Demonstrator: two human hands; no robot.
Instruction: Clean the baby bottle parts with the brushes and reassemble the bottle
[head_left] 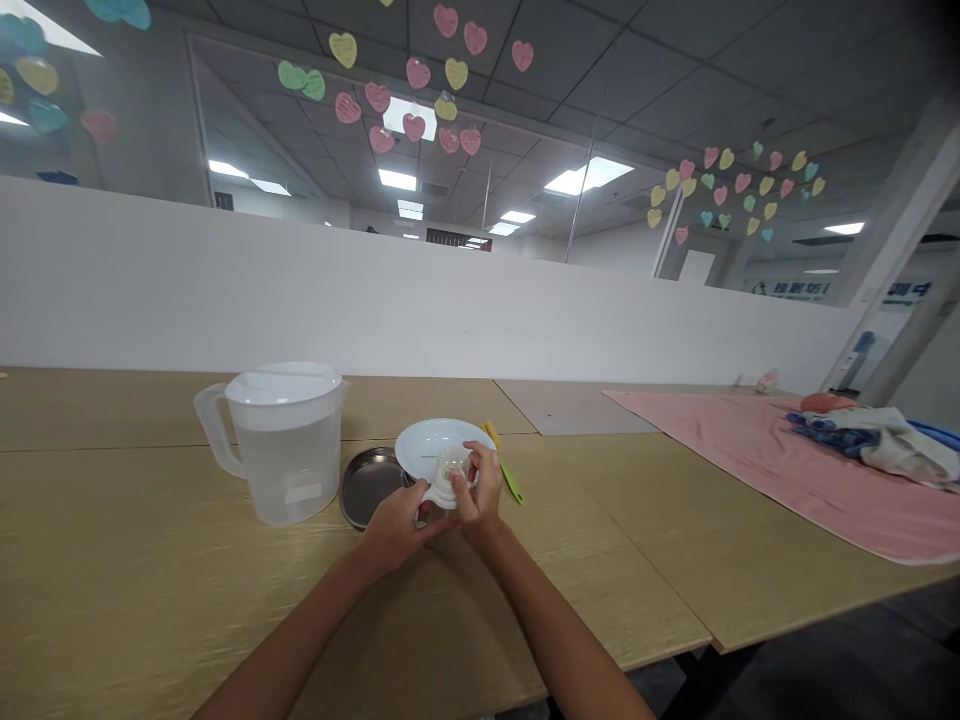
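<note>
Both hands hold what looks like a baby bottle [444, 487], with a white collar and a clear domed top. My left hand [401, 525] is closed round its left side, thumb on the white part. My right hand [478, 492] grips the right side, its fingers at the clear top. Most of the lower part is hidden by my hands. Just beyond sits a white bowl [427, 437], partly covered by my right hand. A round steel dish [369, 487] lies left of the bowl. Behind my right hand rests a yellow and green brush [511, 482].
A lidded clear plastic pitcher [289, 450] with its handle to the left stands left of the dish. To the right, a pink cloth [750, 450] covers part of the wooden table [187, 600], with a heap of fabric [885, 440] on it. A white partition [465, 310] rises behind.
</note>
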